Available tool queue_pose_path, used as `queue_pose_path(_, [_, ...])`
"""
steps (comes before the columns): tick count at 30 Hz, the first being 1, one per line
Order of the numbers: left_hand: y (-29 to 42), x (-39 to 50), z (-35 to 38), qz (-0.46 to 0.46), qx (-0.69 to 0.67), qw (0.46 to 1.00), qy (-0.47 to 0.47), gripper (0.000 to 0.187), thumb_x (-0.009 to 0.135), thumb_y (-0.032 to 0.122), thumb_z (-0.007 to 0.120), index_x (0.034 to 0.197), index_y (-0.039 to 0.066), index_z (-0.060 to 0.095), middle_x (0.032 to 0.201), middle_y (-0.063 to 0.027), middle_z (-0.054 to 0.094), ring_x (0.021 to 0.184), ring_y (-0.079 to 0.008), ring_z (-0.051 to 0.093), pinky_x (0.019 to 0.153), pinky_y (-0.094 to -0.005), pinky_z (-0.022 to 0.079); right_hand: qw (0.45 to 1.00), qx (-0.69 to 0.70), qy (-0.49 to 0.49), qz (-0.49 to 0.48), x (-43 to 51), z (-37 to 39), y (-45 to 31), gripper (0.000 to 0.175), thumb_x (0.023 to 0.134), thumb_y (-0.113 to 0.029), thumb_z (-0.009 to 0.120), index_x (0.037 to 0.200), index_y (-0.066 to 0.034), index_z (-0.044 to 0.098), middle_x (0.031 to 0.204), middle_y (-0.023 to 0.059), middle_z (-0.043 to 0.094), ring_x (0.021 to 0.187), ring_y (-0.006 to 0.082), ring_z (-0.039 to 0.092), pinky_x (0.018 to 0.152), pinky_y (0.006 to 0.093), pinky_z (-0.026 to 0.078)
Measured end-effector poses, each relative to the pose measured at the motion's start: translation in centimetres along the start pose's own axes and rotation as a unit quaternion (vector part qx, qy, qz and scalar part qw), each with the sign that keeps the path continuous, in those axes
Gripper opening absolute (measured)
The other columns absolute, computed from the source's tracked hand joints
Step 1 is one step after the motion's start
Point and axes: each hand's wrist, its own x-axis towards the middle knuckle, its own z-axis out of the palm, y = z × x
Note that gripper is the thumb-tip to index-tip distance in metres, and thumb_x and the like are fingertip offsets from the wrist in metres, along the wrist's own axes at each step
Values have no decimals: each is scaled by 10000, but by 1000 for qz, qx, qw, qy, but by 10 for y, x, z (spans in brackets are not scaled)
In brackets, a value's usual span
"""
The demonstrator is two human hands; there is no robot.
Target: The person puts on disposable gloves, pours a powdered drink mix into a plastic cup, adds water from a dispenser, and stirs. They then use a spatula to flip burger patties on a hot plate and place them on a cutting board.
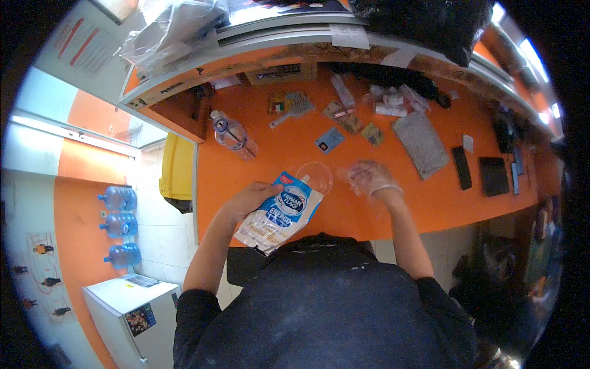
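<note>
My left hand (251, 199) grips a blue and white spouted Frisian Flag milk pouch (288, 205) by its left side. The pouch is tilted, its pale spout pointing up toward the far side of the table. Beside the spout, a clear round plastic dish or lid (320, 171) rests on the orange tabletop (272, 157). Over the table to the right is my right hand (371, 180), covered by a thin clear plastic glove. Its fingers are blurred and partly curled, and I cannot tell whether they hold anything.
A clear plastic bottle (233, 136) stands at the left. Farther back lie a hairbrush (297, 108), a card (329, 139), banknotes (345, 117) and crumpled plastic packets (392, 99). A grey folded cloth (420, 144), a dark phone-like slab (462, 168) and a black wallet-like object (493, 176) lie to the right.
</note>
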Motion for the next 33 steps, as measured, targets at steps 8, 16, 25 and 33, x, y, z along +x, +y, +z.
queue_pose_path(8, [4, 10, 0, -16, 86, 996, -5, 383, 855, 311, 660, 1020, -33, 628, 878, -120, 691, 698, -140, 673, 629, -255, 560, 971, -150, 171, -75, -37, 71, 52, 316, 876, -231, 512, 1103, -42, 624, 1163, 145, 604, 1104, 326, 540, 944, 406, 421])
queue_pose_path(16, [13, 11, 5, -7, 89, 996, 11, 379, 848, 314, 669, 1003, -30, 635, 871, -120, 692, 693, -134, 673, 623, -248, 558, 982, 26, 184, -8, -72, 20, -33, 275, 863, -186, 585, 1097, -50, 632, 1018, 93, 628, 912, 209, 605, 821, 338, 478])
queue_pose_path(25, [30, -5, 26, 10, 152, 988, 19, 321, 876, 305, 636, 985, 4, 654, 850, -66, 690, 685, -114, 646, 627, -244, 521, 915, 353, -131, 143, -54, 64, -87, 352, 793, -306, 723, 946, -1, 635, 748, 64, 644, 605, 131, 569, 499, 254, 448])
queue_pose_path(33, [18, -15, 25, 17, 212, 977, 26, 354, 902, 336, 596, 957, -8, 654, 828, -64, 683, 692, -97, 635, 629, -239, 499, 887, 395, -126, 203, -64, 77, -111, 345, 794, -274, 721, 997, -13, 619, 767, 62, 669, 560, 135, 588, 454, 294, 458])
